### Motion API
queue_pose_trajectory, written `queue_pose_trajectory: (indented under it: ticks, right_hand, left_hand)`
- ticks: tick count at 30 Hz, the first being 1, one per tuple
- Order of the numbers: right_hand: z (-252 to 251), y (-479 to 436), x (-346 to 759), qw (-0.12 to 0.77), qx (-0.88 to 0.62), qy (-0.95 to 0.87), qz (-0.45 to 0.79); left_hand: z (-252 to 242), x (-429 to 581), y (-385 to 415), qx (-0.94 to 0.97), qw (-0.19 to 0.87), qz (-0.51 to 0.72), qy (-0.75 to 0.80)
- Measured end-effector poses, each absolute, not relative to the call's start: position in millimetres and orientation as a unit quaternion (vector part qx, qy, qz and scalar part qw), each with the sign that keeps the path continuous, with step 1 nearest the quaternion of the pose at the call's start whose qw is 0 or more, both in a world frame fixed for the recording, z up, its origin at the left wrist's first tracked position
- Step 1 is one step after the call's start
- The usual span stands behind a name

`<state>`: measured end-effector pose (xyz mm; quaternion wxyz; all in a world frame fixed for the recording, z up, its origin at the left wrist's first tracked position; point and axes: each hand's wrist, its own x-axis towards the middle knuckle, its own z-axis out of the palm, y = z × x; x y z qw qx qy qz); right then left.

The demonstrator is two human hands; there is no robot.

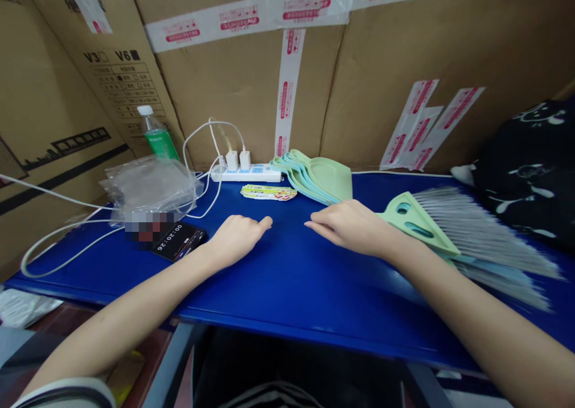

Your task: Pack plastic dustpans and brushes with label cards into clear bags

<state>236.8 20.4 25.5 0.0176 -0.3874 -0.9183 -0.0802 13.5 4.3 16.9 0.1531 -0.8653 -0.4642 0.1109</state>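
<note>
My left hand (238, 238) rests palm down on the blue tabletop (291, 282), fingers curled and holding nothing. My right hand (345, 225) lies flat a short way to its right, also empty, with its fingers together. Just beyond my right wrist is the pale green head of a broom (415, 225), whose long grey bristles (487, 234) fan out to the right. A stack of pale green plastic dustpans (321, 177) lies above my right hand. A black smartphone (179, 240) lies left of my left hand, showing a running timer, partly covered by a blurred patch.
A white power strip (245, 173) with two plugged-in chargers and loose white cables lies along the back. Nearby are a crumpled clear plastic bag (150, 186), a green-labelled bottle (157, 135) and a printed packet (268, 192). Taped cardboard boxes (251, 78) form the back wall.
</note>
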Motion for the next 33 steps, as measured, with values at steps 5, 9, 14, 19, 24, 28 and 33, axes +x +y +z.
queue_pose_trajectory:
  ticks: [5, 9, 14, 19, 24, 28, 33]
  right_hand:
    - [26, 21, 236, 0.002, -0.399, -0.913, -0.090]
    - [25, 22, 234, -0.029, -0.427, -0.903, -0.049]
    - [28, 21, 235, -0.019, -0.447, -0.894, -0.030]
    - [37, 20, 242, -0.001, -0.478, -0.877, -0.058]
    - [40, 26, 260, 0.034, -0.497, -0.864, -0.079]
    - [44, 35, 288, 0.066, -0.487, -0.863, -0.117]
    - [59, 37, 322, 0.058, -0.506, -0.860, -0.037]
  left_hand:
    - [19, 15, 4, -0.862, 0.134, 0.146, -0.466]
    - [18, 16, 4, -0.860, 0.126, 0.157, -0.469]
    - [18, 15, 5, -0.855, 0.119, 0.163, -0.477]
    - [14, 13, 8, -0.858, 0.103, 0.144, -0.481]
    - [9, 14, 11, -0.876, 0.158, 0.084, -0.448]
    - [15, 22, 15, -0.888, 0.207, 0.101, -0.397]
    - [32, 50, 31, -0.901, 0.241, 0.073, -0.355]
